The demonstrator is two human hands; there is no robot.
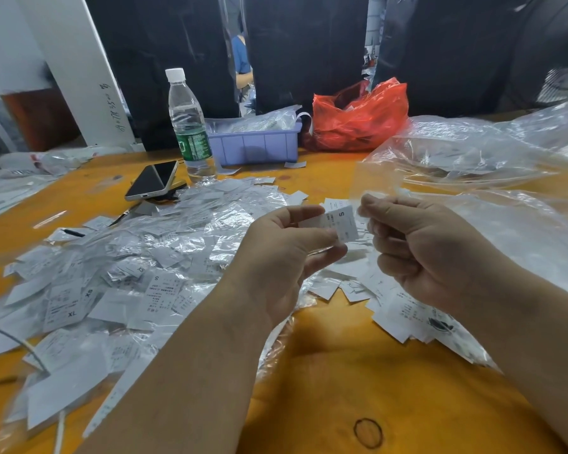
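Head view, left hand (pixel 286 253) pinching a white label (pixel 341 221) marked S between thumb and fingers, above the orange table (pixel 374 371), right hand (pixel 420 253) curled, pinching a clear plastic sleeve (pixel 374 183) just beside it, pile of loose labels (pixel 128 276) beneath, water bottle (pixel 189 126) behind.

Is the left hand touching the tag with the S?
Touching. The head view shows the left hand pinching the S tag between thumb and fingers; the right hand pinches a clear bag beside it.

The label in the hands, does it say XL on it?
No, the label pinched by the left hand shows a single letter S.
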